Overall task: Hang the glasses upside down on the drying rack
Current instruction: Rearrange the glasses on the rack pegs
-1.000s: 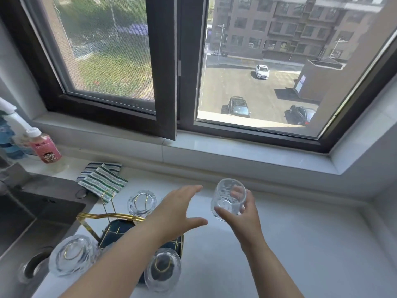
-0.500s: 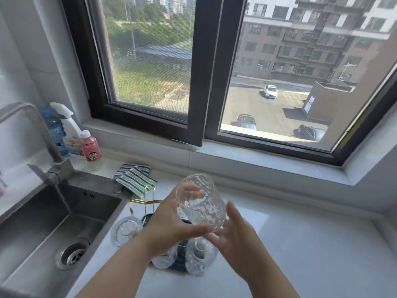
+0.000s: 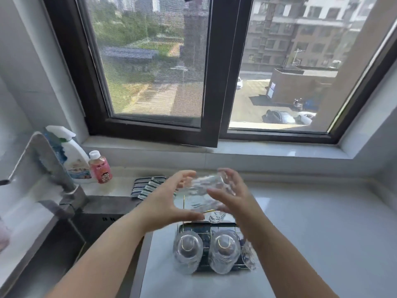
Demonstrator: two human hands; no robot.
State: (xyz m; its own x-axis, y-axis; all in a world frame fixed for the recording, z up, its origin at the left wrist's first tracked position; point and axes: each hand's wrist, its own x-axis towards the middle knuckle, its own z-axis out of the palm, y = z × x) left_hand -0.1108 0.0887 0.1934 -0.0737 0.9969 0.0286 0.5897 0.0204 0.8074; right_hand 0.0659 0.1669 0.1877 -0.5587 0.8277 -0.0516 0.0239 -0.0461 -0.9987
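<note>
A clear textured glass lies tilted on its side in the air, blurred by motion. My left hand cups it from the left, thumb underneath. My right hand presses its right side with fingers spread. Both hands hover over the back of the drying rack, a dark tray with thin gold wire prongs. Two glasses hang upside down on its front prongs. A third glass shows partly behind my right forearm. Another small glass sits at the back.
A steel sink with a faucet lies to the left. A white spray bottle and a pink bottle stand behind it. A striped cloth lies by the rack. White counter stretches to the right below the window sill.
The glass passed from my right hand alone to both hands and tipped onto its side. My view swung right, so the rack now sits centred below the hands.
</note>
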